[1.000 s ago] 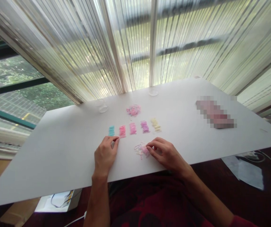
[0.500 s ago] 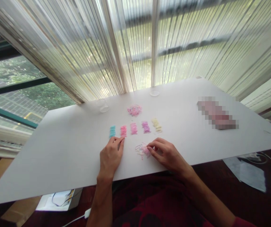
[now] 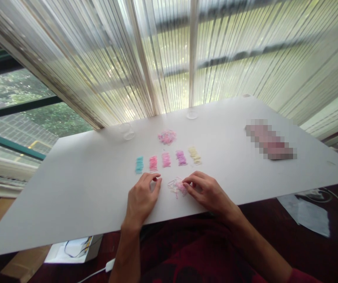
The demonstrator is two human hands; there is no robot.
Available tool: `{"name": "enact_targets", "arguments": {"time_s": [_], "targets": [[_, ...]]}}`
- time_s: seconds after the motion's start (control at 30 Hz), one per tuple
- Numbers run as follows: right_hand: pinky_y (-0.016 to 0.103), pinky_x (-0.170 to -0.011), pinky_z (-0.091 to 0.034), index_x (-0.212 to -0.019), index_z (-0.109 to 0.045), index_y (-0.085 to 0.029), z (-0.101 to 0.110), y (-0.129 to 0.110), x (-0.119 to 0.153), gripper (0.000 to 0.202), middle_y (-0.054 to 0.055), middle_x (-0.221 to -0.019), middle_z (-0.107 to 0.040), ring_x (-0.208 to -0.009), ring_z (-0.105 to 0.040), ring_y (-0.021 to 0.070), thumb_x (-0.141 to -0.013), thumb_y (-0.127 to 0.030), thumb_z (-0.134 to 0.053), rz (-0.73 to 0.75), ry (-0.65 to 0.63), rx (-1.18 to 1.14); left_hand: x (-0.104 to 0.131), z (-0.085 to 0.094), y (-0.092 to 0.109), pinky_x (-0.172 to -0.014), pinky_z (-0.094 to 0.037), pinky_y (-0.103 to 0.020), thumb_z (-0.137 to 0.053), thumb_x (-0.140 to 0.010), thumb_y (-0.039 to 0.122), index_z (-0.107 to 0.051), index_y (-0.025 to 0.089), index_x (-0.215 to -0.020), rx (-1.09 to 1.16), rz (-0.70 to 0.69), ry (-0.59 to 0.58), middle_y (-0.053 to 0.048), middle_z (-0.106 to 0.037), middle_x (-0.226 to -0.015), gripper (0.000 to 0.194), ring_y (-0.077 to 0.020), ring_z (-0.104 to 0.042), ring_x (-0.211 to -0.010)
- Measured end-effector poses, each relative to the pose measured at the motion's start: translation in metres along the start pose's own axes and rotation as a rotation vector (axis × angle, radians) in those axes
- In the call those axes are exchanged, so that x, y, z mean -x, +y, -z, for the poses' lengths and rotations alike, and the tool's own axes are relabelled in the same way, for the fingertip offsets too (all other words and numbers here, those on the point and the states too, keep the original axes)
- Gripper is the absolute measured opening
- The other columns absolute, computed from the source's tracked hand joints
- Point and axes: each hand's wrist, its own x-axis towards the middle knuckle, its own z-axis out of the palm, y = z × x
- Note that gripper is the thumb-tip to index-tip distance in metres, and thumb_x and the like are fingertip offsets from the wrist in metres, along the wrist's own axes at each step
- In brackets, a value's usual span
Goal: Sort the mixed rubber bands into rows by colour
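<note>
My left hand [image 3: 142, 198] hovers over the table just below the rows, its thumb and index finger slightly apart with nothing visible between them. My right hand [image 3: 205, 190] has its thumb and fingertips pinched at the edge of a loose pile of small pastel looped pieces [image 3: 175, 188], like paper clips; what they hold is too small to make out. Beyond the hands, similar pieces lie in neat stacks: turquoise [image 3: 139, 164], hot pink [image 3: 153, 163], light pink [image 3: 166, 160], purple [image 3: 181, 158] and pale yellow [image 3: 195, 155].
A larger mixed pink pile [image 3: 167, 137] lies behind the stacks. Clear round containers or lids [image 3: 128, 135] [image 3: 192, 114] stand near the back edge of the white table [image 3: 77, 184]. A blurred-out pinkish item [image 3: 270, 141] lies at the right. Striped curtains [image 3: 169, 59] hang behind.
My left hand has drawn back from the hot pink stack and moved right, toward the loose pile, its fingertips parting. My right hand stays at the pile.
</note>
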Motion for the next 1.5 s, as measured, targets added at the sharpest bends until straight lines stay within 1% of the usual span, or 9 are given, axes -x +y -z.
{"name": "enact_targets", "arguments": {"time_s": [0.13, 0.23, 0.37, 0.5, 0.77, 1.03, 1.23, 1.37, 1.5], "targets": [[0.027, -0.071, -0.054, -0.095, -0.071, -0.021, 0.0, 0.0, 0.0, 0.014, 0.004, -0.086, -0.068, -0.076, -0.065, 0.0154, -0.099, -0.025, -0.059, 0.005, 0.0, 0.0, 0.006, 0.002, 0.012, -0.07, -0.051, -0.026, -0.06, -0.096, 0.034, -0.072, 0.026, -0.105, 0.009, -0.052, -0.105, -0.001, -0.072, -0.106, 0.017, -0.0163, -0.069, -0.083], [0.027, -0.072, -0.054, -0.096, -0.071, -0.021, -0.001, 0.002, 0.0, 0.012, 0.004, -0.087, -0.068, -0.076, -0.065, 0.0151, -0.098, -0.025, -0.06, 0.002, -0.007, -0.005, 0.007, 0.0, 0.021, -0.069, -0.05, -0.025, -0.061, -0.096, 0.032, -0.072, 0.026, -0.104, -0.025, -0.054, -0.098, -0.001, -0.071, -0.106, 0.015, -0.0165, -0.069, -0.085], [0.027, -0.073, -0.054, -0.098, -0.071, -0.022, -0.002, 0.004, 0.002, 0.009, 0.003, -0.09, -0.068, -0.076, -0.065, 0.0147, -0.096, -0.025, -0.063, 0.008, -0.028, 0.009, 0.008, -0.005, 0.027, -0.067, -0.049, -0.023, -0.061, -0.096, 0.033, -0.073, 0.028, -0.106, -0.032, -0.111, -0.099, 0.0, -0.07, -0.103, 0.016, -0.0149, -0.068, -0.081], [0.028, -0.073, -0.054, -0.097, -0.072, -0.022, -0.003, 0.005, 0.001, 0.009, 0.003, -0.089, -0.067, -0.076, -0.065, 0.0149, -0.095, -0.024, -0.063, 0.011, -0.034, 0.019, 0.006, -0.008, 0.029, -0.064, -0.048, -0.023, -0.061, -0.096, 0.035, -0.073, 0.029, -0.109, -0.068, -0.122, -0.147, 0.0, -0.07, -0.102, 0.018, -0.015, -0.067, -0.078], [0.028, -0.073, -0.054, -0.097, -0.072, -0.022, -0.005, 0.007, 0.0, 0.009, 0.003, -0.089, -0.067, -0.076, -0.064, 0.015, -0.096, -0.024, -0.064, -0.002, -0.047, 0.033, 0.005, -0.011, 0.028, -0.066, -0.047, -0.023, -0.061, -0.097, 0.031, -0.073, 0.027, -0.104, -0.034, -0.116, -0.167, 0.0, -0.069, -0.099, 0.014, -0.0154, -0.068, -0.081], [0.028, -0.074, -0.053, -0.096, -0.071, -0.021, -0.005, 0.008, 0.0, 0.008, 0.003, -0.089, -0.066, -0.076, -0.064, 0.0149, -0.095, -0.022, -0.064, -0.007, -0.06, 0.035, 0.005, -0.006, 0.024, -0.067, -0.047, -0.024, -0.059, -0.098, 0.029, -0.072, 0.027, -0.103, 0.023, -0.143, -0.155, 0.001, -0.07, -0.1, 0.014, -0.0141, -0.067, -0.078], [0.027, -0.075, -0.053, -0.096, -0.072, -0.021, -0.005, 0.009, 0.001, 0.008, 0.003, -0.09, -0.066, -0.078, -0.064, 0.015, -0.096, -0.022, -0.063, -0.004, -0.061, 0.034, 0.007, -0.004, 0.019, -0.068, -0.048, -0.023, -0.059, -0.098, 0.028, -0.071, 0.026, -0.103, 0.058, -0.163, -0.114, 0.001, -0.07, -0.103, 0.013, -0.0126, -0.066, -0.074], [0.027, -0.074, -0.053, -0.099, -0.072, -0.021, -0.004, 0.009, 0.001, 0.01, 0.004, -0.09, -0.067, -0.078, -0.064, 0.015, -0.096, -0.025, -0.063, 0.008, -0.055, 0.033, 0.009, -0.006, 0.017, -0.068, -0.049, -0.024, -0.059, -0.097, 0.027, -0.07, 0.024, -0.101, 0.133, -0.203, -0.067, 0.0, -0.071, -0.101, 0.012, -0.0115, -0.062, -0.066], [0.028, -0.076, -0.054, -0.105, -0.072, -0.022, -0.003, 0.008, 0.002, 0.013, 0.004, -0.094, -0.068, -0.08, -0.065, 0.0153, -0.096, -0.027, -0.064, 0.028, -0.055, 0.021, 0.011, -0.011, 0.017, -0.068, -0.049, -0.023, -0.057, -0.098, 0.025, -0.068, 0.023, -0.1, 0.252, -0.26, -0.028, 0.0, -0.072, -0.098, 0.011, -0.0115, -0.061, -0.066]]}}
